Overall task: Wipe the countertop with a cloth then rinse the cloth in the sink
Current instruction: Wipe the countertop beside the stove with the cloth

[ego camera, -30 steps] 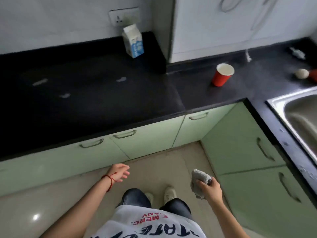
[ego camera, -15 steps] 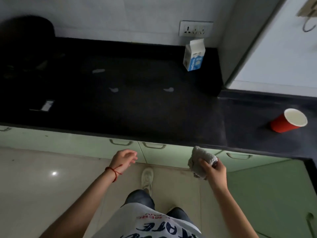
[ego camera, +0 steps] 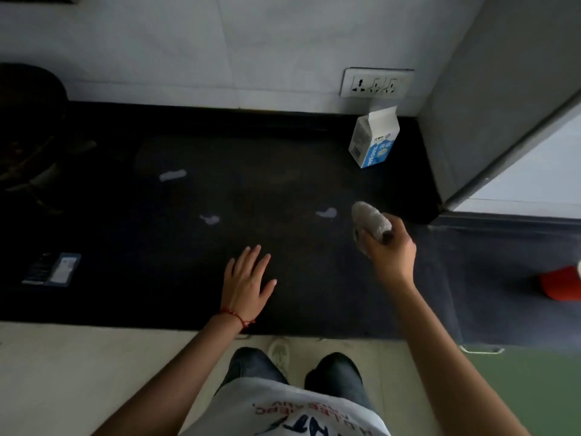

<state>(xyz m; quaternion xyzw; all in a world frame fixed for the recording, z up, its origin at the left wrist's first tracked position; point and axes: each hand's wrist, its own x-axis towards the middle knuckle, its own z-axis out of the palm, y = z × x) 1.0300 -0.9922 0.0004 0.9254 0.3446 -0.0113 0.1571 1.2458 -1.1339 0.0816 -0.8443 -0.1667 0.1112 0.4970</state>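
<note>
My right hand point(ego camera: 391, 256) grips a bunched grey cloth point(ego camera: 371, 220) just over the black countertop point(ego camera: 283, 184), right beside a small white spill point(ego camera: 327, 213). Two more white spills lie further left, one point(ego camera: 210, 219) near the middle and one point(ego camera: 172, 175) further back. My left hand point(ego camera: 246, 283) is spread flat, fingers apart, over the counter near its front edge and holds nothing. The sink is out of view.
A blue and white milk carton point(ego camera: 374, 138) stands at the back right below a wall socket point(ego camera: 375, 83). A red cup point(ego camera: 561, 283) lies at the far right edge. A dark flat packet point(ego camera: 52, 269) lies at the left. A grey cabinet side point(ego camera: 490, 121) rises at the right.
I have stepped up to the counter. Both hands rose from in front of the cabinets to over the countertop, and the cloth now sits next to the right-hand spill.
</note>
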